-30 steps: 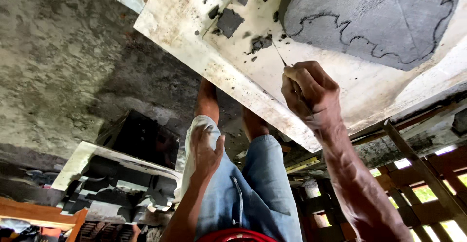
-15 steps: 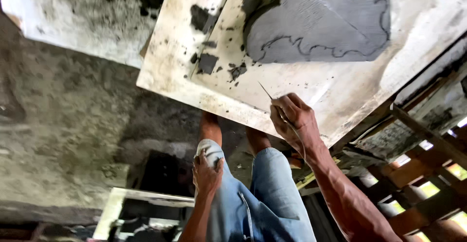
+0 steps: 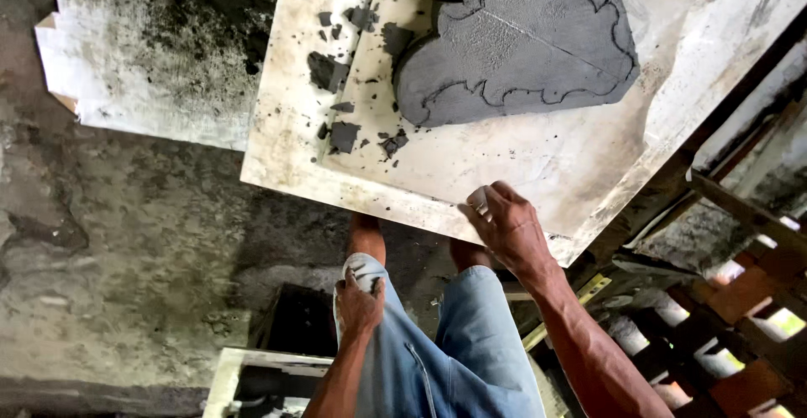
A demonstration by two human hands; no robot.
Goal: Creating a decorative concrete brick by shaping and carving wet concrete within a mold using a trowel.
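Nearest, the left hand (image 3: 360,302) is rested curled and empty on the blue denim shorts (image 3: 437,359), while the right hand (image 3: 507,226) is closed on the near edge of the stained white square board (image 3: 521,166), a thin tool seemingly tucked in its fingers. Farther up that board, the grey heart-shaped clay slab (image 3: 513,40) is seen already shaped, scalloped outline scored; cut-off grey clay scraps (image 3: 336,73) are left uncleared beside it.

left hand (image 3: 360,302) curled, resting on own knee; right hand (image 3: 508,225) extended forward, fingers bent.
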